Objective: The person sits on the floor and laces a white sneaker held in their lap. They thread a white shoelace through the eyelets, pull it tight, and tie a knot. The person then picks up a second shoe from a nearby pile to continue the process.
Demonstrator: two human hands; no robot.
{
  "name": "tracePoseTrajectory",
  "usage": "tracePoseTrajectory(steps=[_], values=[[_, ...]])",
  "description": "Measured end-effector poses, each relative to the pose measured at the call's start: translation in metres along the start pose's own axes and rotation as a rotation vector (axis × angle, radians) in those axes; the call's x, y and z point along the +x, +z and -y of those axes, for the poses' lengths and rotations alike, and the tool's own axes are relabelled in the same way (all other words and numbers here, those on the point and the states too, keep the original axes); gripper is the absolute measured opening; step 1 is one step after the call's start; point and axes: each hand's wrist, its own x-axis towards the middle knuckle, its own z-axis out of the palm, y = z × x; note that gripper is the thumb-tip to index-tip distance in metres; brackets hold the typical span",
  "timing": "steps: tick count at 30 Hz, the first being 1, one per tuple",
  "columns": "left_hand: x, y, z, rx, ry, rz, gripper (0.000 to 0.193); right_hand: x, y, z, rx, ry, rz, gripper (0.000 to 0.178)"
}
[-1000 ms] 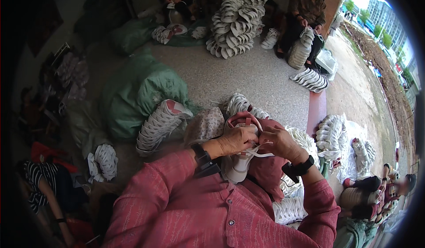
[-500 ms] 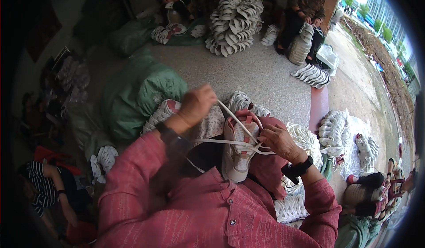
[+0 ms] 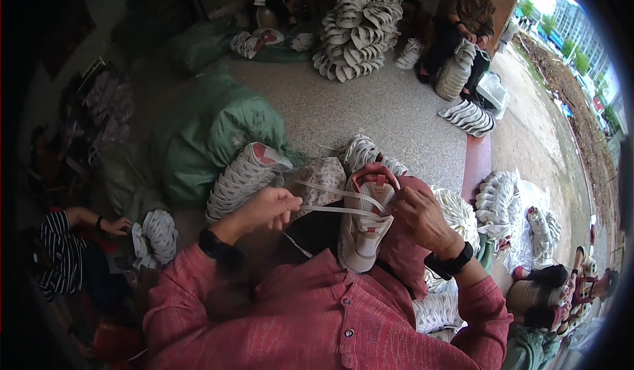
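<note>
Speckled gray floor [image 3: 396, 116] lies past a white-and-pink sneaker [image 3: 362, 239] near the person's red shirt [image 3: 290, 304]. The left hand [image 3: 274, 210] pinches a white shoelace [image 3: 333, 209]. The right hand [image 3: 426, 219] is at the sneaker's right side; I cannot tell its grip.

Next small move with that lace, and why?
I'd probably ease the left hand slightly farther left to snug the flat white lace in its grip. That strand runs nearly straight to the white sneaker with a dusty-red collar, while another strand above it curves loosely. The right hand is at the sneaker's right edge, seemingly well placed to steady it.
</note>
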Motion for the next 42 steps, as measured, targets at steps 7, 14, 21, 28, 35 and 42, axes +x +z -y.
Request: tracePoseTrajectory(steps=[7,14,21,28,35,42], values=[[0.052,0.07,-0.013,0.54,0.945,-0.297,0.022,-0.002,0.029,0.002,0.051,0.094,0.082,0.017],[0.095,0.098,-0.033,0.838,1.074,-0.284,0.027,-0.015,0.026,0.024,0.179,0.112,0.035,0.018],[0.114,0.095,-0.036,0.847,0.989,-0.242,0.029,-0.005,0.01,0.004,-0.206,-0.126,0.124,0.018],[0.124,0.08,-0.038,0.871,0.977,-0.089,0.04,0.008,0.014,-0.001,-0.43,-0.428,-0.021,0.028],[0.114,0.071,-0.049,0.468,0.705,0.082,0.04,0.005,0.017,-0.002,-0.205,-0.081,0.06,0.022],[0.092,0.079,-0.088,0.142,0.591,0.242,0.034,0.024,0.004,-0.016,0.058,0.001,-0.037,0.029]])
